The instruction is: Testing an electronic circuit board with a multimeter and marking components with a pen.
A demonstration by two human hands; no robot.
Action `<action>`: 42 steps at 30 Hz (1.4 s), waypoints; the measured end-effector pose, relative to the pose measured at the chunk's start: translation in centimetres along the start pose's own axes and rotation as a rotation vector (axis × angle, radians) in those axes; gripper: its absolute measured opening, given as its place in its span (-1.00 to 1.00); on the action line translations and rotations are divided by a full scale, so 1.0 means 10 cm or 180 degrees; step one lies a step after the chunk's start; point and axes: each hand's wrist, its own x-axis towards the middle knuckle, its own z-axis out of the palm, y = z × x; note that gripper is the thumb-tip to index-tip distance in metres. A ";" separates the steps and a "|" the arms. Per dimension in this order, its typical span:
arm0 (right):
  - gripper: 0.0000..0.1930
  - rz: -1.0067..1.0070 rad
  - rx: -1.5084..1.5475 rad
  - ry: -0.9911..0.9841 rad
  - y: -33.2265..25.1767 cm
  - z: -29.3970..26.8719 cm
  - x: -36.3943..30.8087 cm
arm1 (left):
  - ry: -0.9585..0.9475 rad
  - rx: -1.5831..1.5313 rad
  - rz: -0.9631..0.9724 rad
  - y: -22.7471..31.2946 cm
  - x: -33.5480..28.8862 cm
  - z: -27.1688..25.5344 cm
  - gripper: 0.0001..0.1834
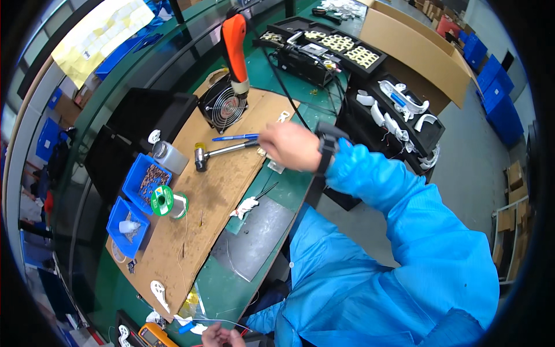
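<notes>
My right hand [291, 147], with a dark watch at its wrist, is curled over the cardboard's right edge. Its fingertips are at the handle end of a small hammer [228, 150], beside a blue pen [234, 137]. Whatever is inside those fingers is hidden. A small pale piece [276, 166] shows just below them. At the bottom edge my left hand [222, 336] is partly cut off, its fingers bent together. A thin pale cable [222, 320] passes right above it, near a blue piece [187, 328] and white parts. What the left fingers hold cannot be made out.
On the cardboard sheet [199, 214] are a solder spool [167, 203], blue bins [128, 246], a bottle [169, 157] and a round fan [224, 107]. An orange-handled tool [234, 49] hangs above. A metal plate [254, 240] lies nearer; black trays [407, 110] of white parts stand right.
</notes>
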 end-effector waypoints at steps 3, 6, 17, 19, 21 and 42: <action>-0.74 0.0144 -0.0597 0.0077 0.08 0.20 0.47 | 0.0057 0.0095 0.0159 -0.13 -0.03 0.11 -0.64; -0.83 -0.0318 -0.1455 -0.0180 0.60 0.56 0.79 | 0.0202 -0.0272 -0.0125 -0.10 -0.10 0.21 -0.62; -0.71 0.0171 -0.0319 -0.0654 0.39 0.32 0.97 | -0.0297 -0.0325 0.0456 -0.13 -0.28 0.65 -0.87; -0.70 -0.0001 -0.0376 -0.0789 0.34 0.31 0.99 | -0.0244 -0.0344 0.0518 -0.19 -0.33 0.66 -0.87; -0.73 -0.0094 -0.0764 -0.0852 0.25 0.36 1.00 | -0.0180 -0.0219 0.0319 -0.24 -0.38 0.67 -0.85; -0.78 -0.0954 0.3746 -0.2091 -2.09 0.69 -1.69 | 0.0909 -0.0356 0.0220 -0.86 -0.67 0.38 -0.78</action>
